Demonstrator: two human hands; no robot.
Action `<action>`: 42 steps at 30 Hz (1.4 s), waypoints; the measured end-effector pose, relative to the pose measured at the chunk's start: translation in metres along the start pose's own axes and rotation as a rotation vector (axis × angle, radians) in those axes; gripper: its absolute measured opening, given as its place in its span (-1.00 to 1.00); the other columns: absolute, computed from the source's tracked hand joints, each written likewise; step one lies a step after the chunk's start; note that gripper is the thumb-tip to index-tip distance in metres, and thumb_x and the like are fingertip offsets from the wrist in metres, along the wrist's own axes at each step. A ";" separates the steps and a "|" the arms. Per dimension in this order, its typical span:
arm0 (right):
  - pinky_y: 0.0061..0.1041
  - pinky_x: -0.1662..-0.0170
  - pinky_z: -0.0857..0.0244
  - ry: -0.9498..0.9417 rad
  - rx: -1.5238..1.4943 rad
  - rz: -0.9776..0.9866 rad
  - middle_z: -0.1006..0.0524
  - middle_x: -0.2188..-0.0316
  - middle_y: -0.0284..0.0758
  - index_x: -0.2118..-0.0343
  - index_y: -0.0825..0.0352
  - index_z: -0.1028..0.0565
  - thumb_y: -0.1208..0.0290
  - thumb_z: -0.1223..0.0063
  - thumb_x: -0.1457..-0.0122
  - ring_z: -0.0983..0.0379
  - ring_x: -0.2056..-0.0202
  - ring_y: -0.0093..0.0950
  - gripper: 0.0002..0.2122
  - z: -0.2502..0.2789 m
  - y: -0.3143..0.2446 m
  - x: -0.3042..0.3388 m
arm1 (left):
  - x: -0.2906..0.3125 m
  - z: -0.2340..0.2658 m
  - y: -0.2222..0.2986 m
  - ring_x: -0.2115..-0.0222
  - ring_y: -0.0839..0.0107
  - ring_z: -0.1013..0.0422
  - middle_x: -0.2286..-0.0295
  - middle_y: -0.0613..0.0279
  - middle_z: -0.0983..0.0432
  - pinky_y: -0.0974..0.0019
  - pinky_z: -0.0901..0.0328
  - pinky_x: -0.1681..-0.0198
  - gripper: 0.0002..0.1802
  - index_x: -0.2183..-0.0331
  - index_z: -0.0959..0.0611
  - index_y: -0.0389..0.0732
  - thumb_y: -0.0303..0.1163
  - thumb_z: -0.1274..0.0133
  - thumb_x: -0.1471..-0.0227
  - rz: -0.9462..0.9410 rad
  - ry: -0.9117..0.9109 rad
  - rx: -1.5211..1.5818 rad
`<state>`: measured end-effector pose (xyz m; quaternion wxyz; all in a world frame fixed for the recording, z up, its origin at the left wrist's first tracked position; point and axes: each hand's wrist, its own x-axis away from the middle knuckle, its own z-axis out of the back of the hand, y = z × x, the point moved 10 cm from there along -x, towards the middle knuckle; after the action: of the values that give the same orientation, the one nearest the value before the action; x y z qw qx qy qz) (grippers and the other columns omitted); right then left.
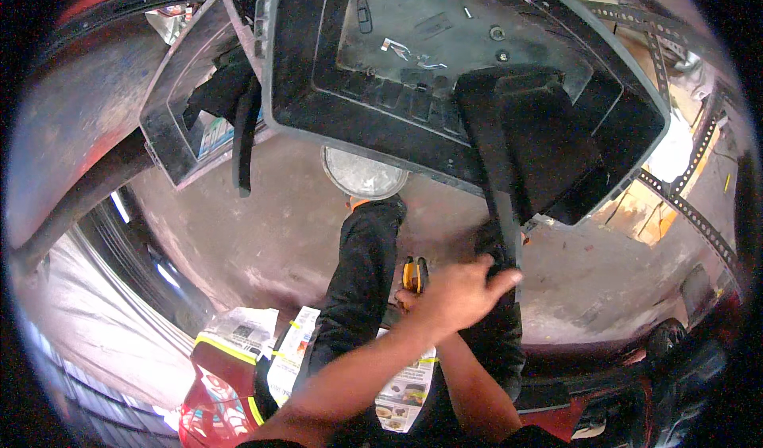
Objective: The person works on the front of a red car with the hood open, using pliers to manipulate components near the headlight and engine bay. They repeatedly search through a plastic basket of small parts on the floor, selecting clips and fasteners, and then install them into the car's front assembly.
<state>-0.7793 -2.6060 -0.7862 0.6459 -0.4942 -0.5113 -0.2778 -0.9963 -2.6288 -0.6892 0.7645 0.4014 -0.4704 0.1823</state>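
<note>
My forearms cross over my lap, the left one on top. My left hand (465,295), its thumb stuck out to the right, grips the lower end of a long black plastic trim piece (548,142); some fingers are hidden and the area beside them is blurred. The trim piece slants up over the rim of a large black bin (318,122). Mostly covered by the left arm, my right hand (407,299) is closed on pliers with yellow-and-black handles (409,273). Those handles point away from me, between my knees.
Small clips, washers and bits of metal lie on the large bin's floor. At left, a smaller bin (181,162) holds black parts. A round metal lid (366,174) sits by my foot. Perforated metal angle bars (699,224) stand at right; a red-and-black part (218,400) is lower left.
</note>
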 end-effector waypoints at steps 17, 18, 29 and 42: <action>-0.46 0.58 -0.23 -0.130 -0.428 -0.239 -0.45 0.66 -0.36 0.46 0.38 -0.48 0.46 -0.23 -0.06 -0.36 0.66 -0.52 -0.86 -0.013 -0.003 0.004 | -0.242 0.199 -0.077 -0.17 0.01 -0.25 -0.02 0.00 -0.46 -0.19 -0.18 -0.12 -0.54 -0.05 -0.53 -0.10 -0.17 0.13 -0.15 0.142 0.059 -1.129; -0.46 0.58 -0.23 -0.139 -0.380 -0.252 -0.45 0.66 -0.36 0.46 0.37 -0.48 0.45 -0.23 -0.06 -0.37 0.66 -0.52 -0.86 -0.012 -0.008 0.004 | -0.242 0.203 -0.073 -0.18 0.03 -0.24 -0.03 0.02 -0.45 -0.19 -0.16 -0.14 -0.55 -0.04 -0.55 -0.09 -0.20 0.15 -0.16 0.204 0.062 -1.109; -0.49 0.58 -0.26 -0.147 -0.278 -0.170 -0.47 0.66 -0.36 0.46 0.39 -0.50 0.41 -0.22 -0.08 -0.38 0.67 -0.55 -0.84 -0.013 -0.031 0.002 | -0.245 0.131 -0.022 -0.15 0.12 -0.19 -0.11 0.07 -0.32 -0.07 -0.16 -0.12 -0.50 -0.12 -0.49 0.13 -0.32 0.13 -0.13 -0.464 0.145 -1.175; -0.48 0.55 -0.28 -0.200 -0.226 -0.180 -0.50 0.62 -0.36 0.45 0.37 -0.48 0.42 -0.21 -0.07 -0.39 0.64 -0.56 -0.85 -0.009 -0.018 -0.001 | -0.114 0.205 -0.025 0.04 -0.04 -0.34 0.16 -0.03 -0.50 -0.08 -0.25 -0.01 -0.46 -0.10 -0.47 -0.14 -0.10 0.00 -0.15 -0.290 0.528 -0.952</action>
<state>-0.7918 -2.6205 -0.7811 0.5049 -0.5411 -0.5805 -0.3396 -1.1538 -2.7938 -0.7502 0.9702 0.0133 -0.2337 -0.0628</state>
